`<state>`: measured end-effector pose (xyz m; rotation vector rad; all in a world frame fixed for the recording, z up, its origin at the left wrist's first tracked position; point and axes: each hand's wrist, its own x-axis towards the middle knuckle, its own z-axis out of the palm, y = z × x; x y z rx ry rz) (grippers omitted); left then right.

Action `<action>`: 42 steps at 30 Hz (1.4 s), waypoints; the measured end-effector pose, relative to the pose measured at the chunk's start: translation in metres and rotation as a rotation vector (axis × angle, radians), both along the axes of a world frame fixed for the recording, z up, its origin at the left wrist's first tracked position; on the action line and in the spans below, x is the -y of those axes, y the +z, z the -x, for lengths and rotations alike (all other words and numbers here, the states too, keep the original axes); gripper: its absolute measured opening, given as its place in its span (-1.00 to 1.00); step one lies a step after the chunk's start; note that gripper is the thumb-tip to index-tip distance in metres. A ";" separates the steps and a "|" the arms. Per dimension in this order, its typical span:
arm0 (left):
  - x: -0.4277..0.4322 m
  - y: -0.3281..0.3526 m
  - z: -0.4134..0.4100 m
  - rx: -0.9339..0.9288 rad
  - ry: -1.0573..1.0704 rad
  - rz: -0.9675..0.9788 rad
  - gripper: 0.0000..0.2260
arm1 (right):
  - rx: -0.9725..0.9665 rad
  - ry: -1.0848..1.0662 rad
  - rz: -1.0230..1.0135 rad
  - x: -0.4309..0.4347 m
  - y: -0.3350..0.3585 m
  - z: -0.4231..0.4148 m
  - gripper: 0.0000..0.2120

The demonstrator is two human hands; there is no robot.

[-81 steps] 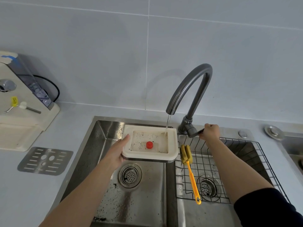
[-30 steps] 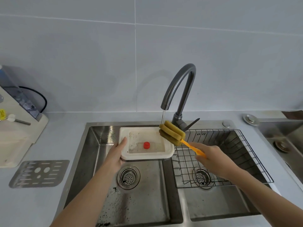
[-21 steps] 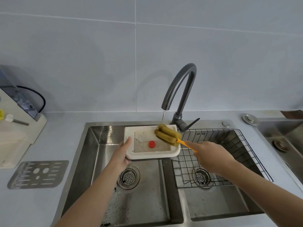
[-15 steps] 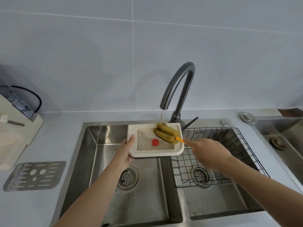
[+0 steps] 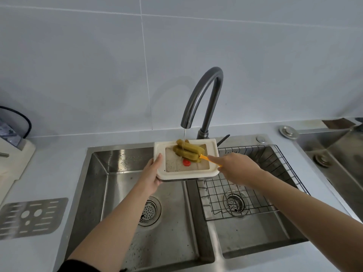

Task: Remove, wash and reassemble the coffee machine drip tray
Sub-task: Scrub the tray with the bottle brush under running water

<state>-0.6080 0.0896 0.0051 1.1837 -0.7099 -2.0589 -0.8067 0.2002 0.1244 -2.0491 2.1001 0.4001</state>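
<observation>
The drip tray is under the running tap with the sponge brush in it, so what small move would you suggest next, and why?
Probably sweep the sponge brush toward the near side of the drip tray. Its head sits at the far end under the water stream, while specks remain on the floor around the red float.

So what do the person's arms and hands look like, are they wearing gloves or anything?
No gloves: the left hand and right hand are bare, with no rings, watch or bracelets showing. Both forearms are bare too. A dark sleeve edge shows on the left arm at the bottom of the picture.
</observation>
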 end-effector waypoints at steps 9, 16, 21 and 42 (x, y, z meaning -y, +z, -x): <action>0.003 0.008 0.012 -0.060 -0.106 0.043 -0.63 | 0.054 0.022 -0.013 0.016 0.007 -0.002 -0.51; 0.010 0.012 0.007 -0.032 -0.158 0.141 -0.64 | 0.141 -0.003 -0.032 0.019 0.013 -0.003 -0.49; 0.013 0.015 0.002 -0.030 -0.167 0.169 -0.67 | 0.184 0.006 -0.035 0.017 0.017 -0.008 -0.48; 0.024 0.028 -0.021 0.148 -0.030 0.293 -0.65 | 0.038 0.198 -0.112 0.027 0.012 -0.024 -0.39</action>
